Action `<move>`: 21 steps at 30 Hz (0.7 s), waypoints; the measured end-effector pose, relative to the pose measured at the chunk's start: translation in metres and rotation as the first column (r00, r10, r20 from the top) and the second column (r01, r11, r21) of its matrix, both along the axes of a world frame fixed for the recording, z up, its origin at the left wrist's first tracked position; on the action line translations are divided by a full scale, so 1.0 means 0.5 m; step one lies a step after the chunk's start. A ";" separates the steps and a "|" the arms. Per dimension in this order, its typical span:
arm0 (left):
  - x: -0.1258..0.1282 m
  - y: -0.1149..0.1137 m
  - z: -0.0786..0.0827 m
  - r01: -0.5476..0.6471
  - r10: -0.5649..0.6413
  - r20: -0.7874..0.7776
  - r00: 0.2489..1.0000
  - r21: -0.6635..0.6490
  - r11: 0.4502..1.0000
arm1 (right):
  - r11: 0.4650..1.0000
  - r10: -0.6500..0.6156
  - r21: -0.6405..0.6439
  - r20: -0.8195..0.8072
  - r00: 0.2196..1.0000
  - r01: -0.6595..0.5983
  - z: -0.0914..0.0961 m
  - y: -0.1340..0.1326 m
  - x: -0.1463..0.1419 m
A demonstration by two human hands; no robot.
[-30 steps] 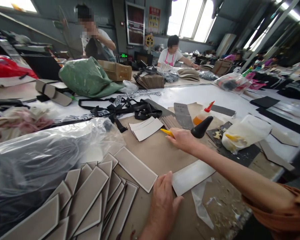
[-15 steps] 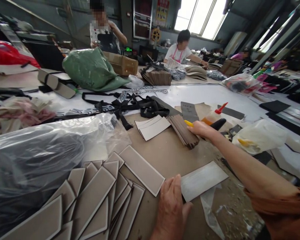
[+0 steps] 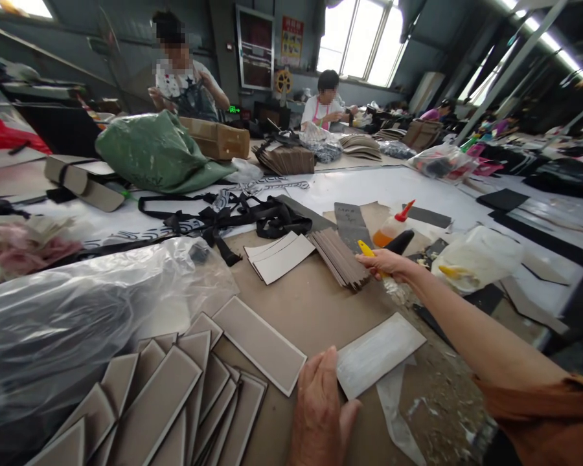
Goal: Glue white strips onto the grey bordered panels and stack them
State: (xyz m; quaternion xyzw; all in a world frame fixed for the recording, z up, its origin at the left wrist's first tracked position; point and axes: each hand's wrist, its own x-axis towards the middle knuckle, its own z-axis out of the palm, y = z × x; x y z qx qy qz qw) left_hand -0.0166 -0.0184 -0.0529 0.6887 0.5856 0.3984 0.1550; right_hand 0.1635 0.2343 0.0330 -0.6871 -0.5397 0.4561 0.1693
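Observation:
My left hand point(image 3: 319, 404) lies flat on the brown work surface, thumb apart from the fingers. It sits between a grey-brown panel with a pale border point(image 3: 261, 343) and a panel with a wet-looking whitish face point(image 3: 381, 355), its fingertips at their edges. My right hand point(image 3: 386, 262) is closed around a yellow-handled brush point(image 3: 366, 248), whose handle end points up and left; its lower end is partly hidden. Just left of that hand is a stack of narrow brown strips point(image 3: 339, 259). Pale curved pieces point(image 3: 282, 257) lie beside the stack.
Overlapping bordered panels point(image 3: 150, 408) fan out at lower left beside clear plastic sheeting point(image 3: 92, 291). A red-tipped glue bottle point(image 3: 391, 226) and a whitish plastic container point(image 3: 480, 259) stand at right. Black straps point(image 3: 267, 217) lie beyond. Co-workers sit or stand across the table.
The view has shifted, so the scene sits further left. My right hand has turned slightly, with the brush handle now more upright. My left hand still lies flat beside the whitish panel.

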 end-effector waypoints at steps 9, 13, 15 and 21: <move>-0.020 0.004 -0.009 0.090 -0.086 -0.122 0.989 0.029 0.996 | 0.997 0.051 0.055 0.037 0.998 -0.053 0.014 -0.013 -0.007; -0.011 0.001 -0.014 0.035 -0.034 -0.098 0.995 0.007 0.999 | 0.989 0.100 0.096 0.148 0.984 -0.115 0.013 -0.015 -0.008; -0.007 -0.001 -0.016 0.023 -0.022 -0.086 0.996 0.006 1.000 | 0.982 0.124 0.112 0.220 0.968 -0.152 0.011 -0.015 -0.005; -0.007 -0.002 -0.025 0.025 -0.024 -0.091 0.996 0.013 1.000 | 0.952 0.163 0.145 0.507 0.846 -0.271 0.023 -0.009 -0.004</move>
